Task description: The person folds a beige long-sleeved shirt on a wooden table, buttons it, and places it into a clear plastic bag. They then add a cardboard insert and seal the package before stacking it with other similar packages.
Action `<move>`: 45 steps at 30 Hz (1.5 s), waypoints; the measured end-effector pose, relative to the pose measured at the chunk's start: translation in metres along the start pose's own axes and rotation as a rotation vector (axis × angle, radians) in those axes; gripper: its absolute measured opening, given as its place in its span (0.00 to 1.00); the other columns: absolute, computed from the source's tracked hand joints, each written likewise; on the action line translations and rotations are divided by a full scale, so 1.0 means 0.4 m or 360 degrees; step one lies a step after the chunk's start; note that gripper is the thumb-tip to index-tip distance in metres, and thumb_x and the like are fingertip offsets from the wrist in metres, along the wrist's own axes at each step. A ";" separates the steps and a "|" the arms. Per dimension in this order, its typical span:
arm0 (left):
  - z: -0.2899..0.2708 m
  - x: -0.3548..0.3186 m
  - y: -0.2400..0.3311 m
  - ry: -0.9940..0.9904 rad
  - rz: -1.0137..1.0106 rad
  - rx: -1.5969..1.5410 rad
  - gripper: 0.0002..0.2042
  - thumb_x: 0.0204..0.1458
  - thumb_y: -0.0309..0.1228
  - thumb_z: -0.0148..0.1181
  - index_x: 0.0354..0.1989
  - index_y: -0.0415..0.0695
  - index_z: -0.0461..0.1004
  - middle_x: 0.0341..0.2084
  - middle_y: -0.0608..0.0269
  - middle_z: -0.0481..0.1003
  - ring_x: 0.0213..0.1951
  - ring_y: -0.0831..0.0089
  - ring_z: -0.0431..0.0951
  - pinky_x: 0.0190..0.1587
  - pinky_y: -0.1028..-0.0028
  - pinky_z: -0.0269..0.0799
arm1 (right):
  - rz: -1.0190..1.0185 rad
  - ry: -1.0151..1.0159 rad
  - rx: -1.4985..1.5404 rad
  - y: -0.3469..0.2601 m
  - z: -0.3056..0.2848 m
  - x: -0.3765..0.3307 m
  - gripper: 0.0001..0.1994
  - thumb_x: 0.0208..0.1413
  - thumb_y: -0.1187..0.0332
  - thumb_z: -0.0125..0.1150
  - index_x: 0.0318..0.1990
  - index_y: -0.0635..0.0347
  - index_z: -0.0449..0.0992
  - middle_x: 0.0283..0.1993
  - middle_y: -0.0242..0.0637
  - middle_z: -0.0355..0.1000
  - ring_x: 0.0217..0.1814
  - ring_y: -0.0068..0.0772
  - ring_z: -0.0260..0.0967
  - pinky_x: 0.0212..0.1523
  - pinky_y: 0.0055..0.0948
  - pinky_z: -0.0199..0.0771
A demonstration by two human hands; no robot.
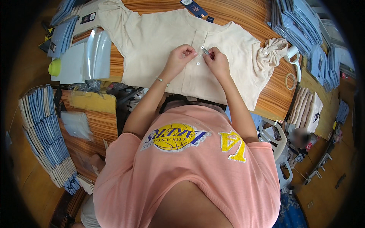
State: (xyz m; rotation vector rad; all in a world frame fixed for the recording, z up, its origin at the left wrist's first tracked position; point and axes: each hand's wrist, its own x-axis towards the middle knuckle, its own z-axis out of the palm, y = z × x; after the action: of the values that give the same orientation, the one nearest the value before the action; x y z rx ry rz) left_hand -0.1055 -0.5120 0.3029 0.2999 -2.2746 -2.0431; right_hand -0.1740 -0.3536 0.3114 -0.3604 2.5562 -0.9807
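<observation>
Shirt: one cream shirt (159,45) lies flat on the wooden worktop (273,95), in the middle, far from the person's body. Its button strip runs down the front.
Buttons: two small white buttons (198,64) show on the strip, one right between the hands and one a bit nearer.
Small tool: one thin shiny tool (205,51) with a red end, at the strip.
Left hand: the left hand (181,57) rests on the shirt just left of the strip. Its fingers are curled together and pinch the cloth. A thin bracelet sits on the wrist.
Right hand: the right hand (216,60) is just right of the strip, fingers closed on the small tool.
Arms: both arms reach far out from the pink shirt and bend in, so the hands almost touch.
Tag: one dark blue tag (194,8) at the collar, far side.
Tape holder: one white holder (293,57) on the right, with one tape ring (291,81) near it.
Stacks: two piles of blue folded things, one on the left (42,129), one far right (292,22).
Clear bags: some on the left (85,57); I cannot count them.
</observation>
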 end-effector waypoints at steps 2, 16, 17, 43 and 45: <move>-0.009 -0.013 0.002 0.0009 -0.0008 0.0054 0.05 0.47 0.27 0.60 0.28 0.39 0.73 0.22 0.70 0.71 0.26 0.83 0.66 0.32 0.82 0.63 | -0.0005 -0.0004 0.0021 0.006 -0.007 -0.002 0.11 0.46 0.63 0.58 0.32 0.60 0.70 0.25 0.43 0.72 0.30 0.45 0.71 0.31 0.38 0.69; -0.022 -0.049 -0.010 0.0010 0.0017 0.0329 0.04 0.44 0.28 0.62 0.26 0.41 0.75 0.21 0.68 0.71 0.26 0.77 0.67 0.32 0.78 0.64 | -0.0037 0.0070 0.0161 0.021 -0.015 0.000 0.12 0.44 0.63 0.60 0.32 0.62 0.70 0.24 0.43 0.71 0.28 0.43 0.71 0.30 0.36 0.68; -0.022 -0.050 -0.010 -0.0002 0.0061 0.0506 0.04 0.42 0.29 0.63 0.25 0.42 0.75 0.21 0.67 0.72 0.26 0.75 0.68 0.32 0.77 0.64 | -0.0021 0.0078 0.0184 0.029 -0.018 -0.003 0.12 0.44 0.63 0.60 0.32 0.62 0.69 0.24 0.43 0.71 0.27 0.43 0.70 0.30 0.36 0.68; -0.008 -0.050 -0.034 -0.0247 0.0377 0.1199 0.05 0.51 0.31 0.50 0.28 0.43 0.69 0.30 0.63 0.71 0.38 0.63 0.69 0.42 0.65 0.61 | -0.0148 -0.0221 -0.0091 0.010 0.037 -0.097 0.09 0.45 0.65 0.57 0.32 0.61 0.69 0.24 0.45 0.72 0.28 0.49 0.70 0.30 0.42 0.68; -0.010 -0.050 -0.036 -0.0235 0.0388 0.1173 0.05 0.51 0.30 0.49 0.28 0.43 0.69 0.30 0.62 0.70 0.37 0.62 0.69 0.42 0.64 0.61 | -0.0145 -0.0216 -0.0058 0.011 0.036 -0.093 0.09 0.45 0.65 0.57 0.32 0.61 0.69 0.25 0.46 0.72 0.29 0.48 0.70 0.30 0.41 0.68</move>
State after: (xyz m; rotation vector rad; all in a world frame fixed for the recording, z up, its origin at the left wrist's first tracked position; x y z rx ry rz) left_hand -0.0838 -0.5136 0.2907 -0.1026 -2.8974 -1.0856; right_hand -0.1347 -0.3454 0.3079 -0.5393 2.4559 -0.9098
